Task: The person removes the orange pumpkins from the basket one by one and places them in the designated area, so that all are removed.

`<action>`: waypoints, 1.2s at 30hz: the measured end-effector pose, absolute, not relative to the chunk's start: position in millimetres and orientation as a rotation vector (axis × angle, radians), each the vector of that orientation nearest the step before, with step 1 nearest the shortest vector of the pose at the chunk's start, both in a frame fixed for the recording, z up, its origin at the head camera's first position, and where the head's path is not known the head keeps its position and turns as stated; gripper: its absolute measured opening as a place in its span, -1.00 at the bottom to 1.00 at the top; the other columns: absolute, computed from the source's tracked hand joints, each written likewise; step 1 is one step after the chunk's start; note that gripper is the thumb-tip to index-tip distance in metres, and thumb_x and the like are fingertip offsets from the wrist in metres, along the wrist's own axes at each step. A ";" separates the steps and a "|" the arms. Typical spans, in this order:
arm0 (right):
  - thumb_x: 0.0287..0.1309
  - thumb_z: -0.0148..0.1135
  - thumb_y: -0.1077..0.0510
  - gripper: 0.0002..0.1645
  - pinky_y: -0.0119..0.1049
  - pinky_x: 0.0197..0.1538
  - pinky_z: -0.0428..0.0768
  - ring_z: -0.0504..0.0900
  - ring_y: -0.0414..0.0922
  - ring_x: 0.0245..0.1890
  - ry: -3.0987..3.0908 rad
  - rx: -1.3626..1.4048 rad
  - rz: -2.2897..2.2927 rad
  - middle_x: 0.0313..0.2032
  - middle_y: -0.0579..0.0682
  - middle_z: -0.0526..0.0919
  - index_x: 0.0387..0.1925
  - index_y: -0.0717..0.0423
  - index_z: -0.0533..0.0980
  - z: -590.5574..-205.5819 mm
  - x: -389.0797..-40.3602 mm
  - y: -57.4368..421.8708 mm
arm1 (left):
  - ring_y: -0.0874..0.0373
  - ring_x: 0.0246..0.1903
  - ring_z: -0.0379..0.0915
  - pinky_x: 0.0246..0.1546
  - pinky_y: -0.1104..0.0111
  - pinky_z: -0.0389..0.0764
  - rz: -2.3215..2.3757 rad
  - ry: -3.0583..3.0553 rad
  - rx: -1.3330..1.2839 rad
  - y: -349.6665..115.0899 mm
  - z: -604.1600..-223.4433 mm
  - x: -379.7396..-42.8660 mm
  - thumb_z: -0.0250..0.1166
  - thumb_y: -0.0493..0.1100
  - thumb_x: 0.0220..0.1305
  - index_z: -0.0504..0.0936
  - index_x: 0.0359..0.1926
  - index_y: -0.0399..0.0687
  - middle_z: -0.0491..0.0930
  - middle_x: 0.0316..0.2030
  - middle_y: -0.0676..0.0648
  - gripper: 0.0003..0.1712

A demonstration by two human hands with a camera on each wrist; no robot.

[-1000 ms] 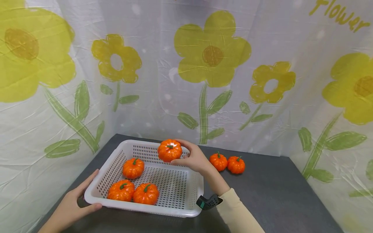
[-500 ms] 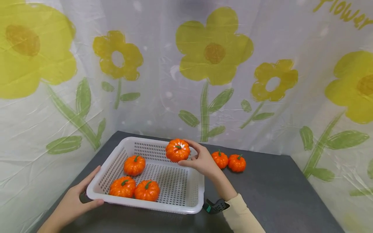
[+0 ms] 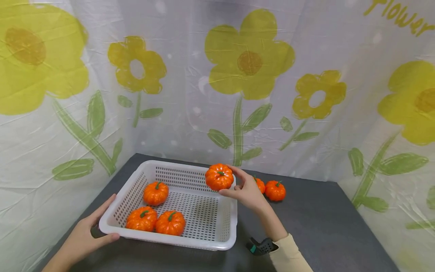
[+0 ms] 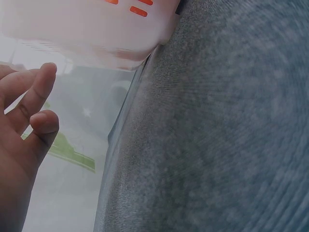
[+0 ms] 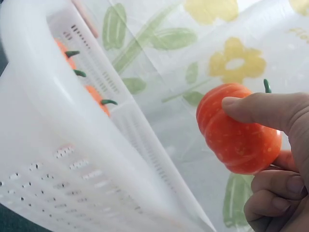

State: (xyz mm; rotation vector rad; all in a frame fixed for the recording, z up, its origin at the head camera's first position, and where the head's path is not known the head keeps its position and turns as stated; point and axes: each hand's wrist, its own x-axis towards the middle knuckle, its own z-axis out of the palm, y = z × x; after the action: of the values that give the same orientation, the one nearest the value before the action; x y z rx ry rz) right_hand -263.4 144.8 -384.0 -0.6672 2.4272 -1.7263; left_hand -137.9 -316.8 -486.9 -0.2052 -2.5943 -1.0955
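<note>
My right hand (image 3: 250, 192) pinches a small orange pumpkin (image 3: 219, 176) with a green stem, holding it above the back right part of a white perforated plastic basket (image 3: 164, 241). In the right wrist view, the thumb presses on one side of this pumpkin (image 5: 236, 140). Three similar pumpkins sit inside the basket: one pumpkin (image 3: 156, 193) farther back and two pumpkins (image 3: 142, 218) side by side at the front left. My left hand (image 3: 83, 234) rests at the basket's front left corner, fingers along its left side and thumb at its front rim.
Two more pumpkins (image 3: 275, 190) stand on the dark grey table (image 3: 316, 223) right of the basket, one partly hidden by my right hand. A white curtain (image 3: 190, 102) with yellow flowers surrounds the table's back and sides.
My right hand has carried the pumpkin rightward, from over the basket's middle toward its back right corner. The left hand, the basket and the pumpkins in it stay nearly still.
</note>
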 end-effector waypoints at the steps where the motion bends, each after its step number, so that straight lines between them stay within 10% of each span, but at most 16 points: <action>1: 0.14 0.60 0.19 0.02 -0.37 -0.53 0.29 0.11 -0.21 -0.72 2.431 -0.649 -1.731 0.47 0.10 0.44 0.58 -0.02 0.33 -384.7 -262.3 147.3 | 0.77 0.09 0.24 -0.09 0.67 0.39 -1.090 -2.597 -0.203 -316.8 -486.8 -137.8 0.66 -0.15 0.07 0.18 0.68 0.13 0.09 0.27 0.79 0.23; 12: 0.11 0.62 0.17 0.01 -0.37 -0.45 0.34 0.13 -0.20 -0.65 2.493 -0.504 -1.804 0.33 0.08 0.54 0.56 -0.09 0.36 -396.7 -252.9 177.0 | 0.78 0.07 0.23 -0.10 0.63 0.44 -1.076 -2.637 -0.187 -315.3 -484.0 -136.8 0.66 -0.10 0.09 0.16 0.69 0.17 0.12 0.31 0.71 0.23; 19: 0.12 0.60 0.21 0.02 -0.34 -0.04 0.67 0.61 -0.09 -0.13 2.453 -0.450 -1.874 0.44 0.12 0.45 0.57 0.00 0.32 -401.4 -253.5 190.1 | 0.88 0.12 0.06 -0.02 0.79 0.22 -1.096 -2.639 -0.175 -316.0 -485.9 -135.4 0.64 -0.07 0.14 0.09 0.70 0.30 0.09 0.43 0.64 0.24; 26: 0.12 0.61 0.17 0.04 -0.38 -0.13 0.64 0.54 -0.13 -0.30 2.494 -0.416 -1.874 0.44 0.11 0.44 0.57 0.00 0.31 -399.4 -251.9 201.1 | 0.83 0.09 0.15 -0.03 0.83 0.16 -1.125 -2.600 -0.198 -317.7 -485.6 -133.8 0.64 -0.14 0.12 0.12 0.70 0.24 0.12 0.42 0.66 0.24; 30: 0.13 0.61 0.22 0.03 -0.32 0.08 0.68 0.64 0.04 0.14 2.467 -0.430 -1.921 0.45 0.12 0.42 0.57 0.01 0.30 -400.7 -251.4 206.3 | 0.83 0.12 0.14 0.05 0.83 0.13 -1.134 -2.570 -0.229 -318.6 -483.7 -133.6 0.64 -0.20 0.09 0.12 0.70 0.23 0.13 0.44 0.64 0.26; 36: 0.15 0.61 0.18 0.02 -0.42 -0.28 0.55 0.47 -0.17 -0.49 2.580 -0.365 -1.860 0.43 0.10 0.47 0.57 0.02 0.30 -407.6 -245.1 218.8 | 0.87 0.16 0.09 0.08 0.86 0.05 -1.158 -2.556 -0.263 -316.1 -485.0 -133.7 0.63 -0.27 0.07 0.12 0.70 0.18 0.11 0.47 0.63 0.27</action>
State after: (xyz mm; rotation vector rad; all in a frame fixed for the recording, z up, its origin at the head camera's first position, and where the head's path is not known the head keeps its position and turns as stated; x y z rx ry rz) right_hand -245.1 218.8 -407.6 -0.3646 2.5797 -1.8597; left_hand -133.7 -316.1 -485.0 -0.2626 -2.5556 -1.1582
